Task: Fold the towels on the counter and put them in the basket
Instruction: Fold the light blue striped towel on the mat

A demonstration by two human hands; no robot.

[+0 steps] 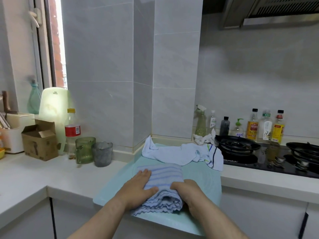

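We have both hands on the blue striped towel (164,175). It lies folded into a thick bundle on a pale green mat (202,176), and the mat lies on the white surface (51,175).

Our left hand (138,186) rests flat on top of the towel's left side. Its fingers (146,173) are straight and close together, and they press down on the cloth. Our right hand (189,193) is at the towel's right side. Its fingers (177,185) are bent and curl round the fold, so they hold the towel. The wavy edges of the towel's layers show below our fingers, on the side nearest to us.

Just past our fingers, a white towel (172,152) lies in a loose heap on the far part of the mat. It is not folded. Right of it and touching it is a lined towel (214,157), white with dark and green lines. It hangs partly off the mat.

Far to the right of our fingers is a black stove (241,158), with a row of bottles (265,126) behind it by the wall. Far to the left of our fingers, a green cup (85,150) and a grey cup (102,154) stand side by side. A brown box (40,140) stands left of them, open at the top.
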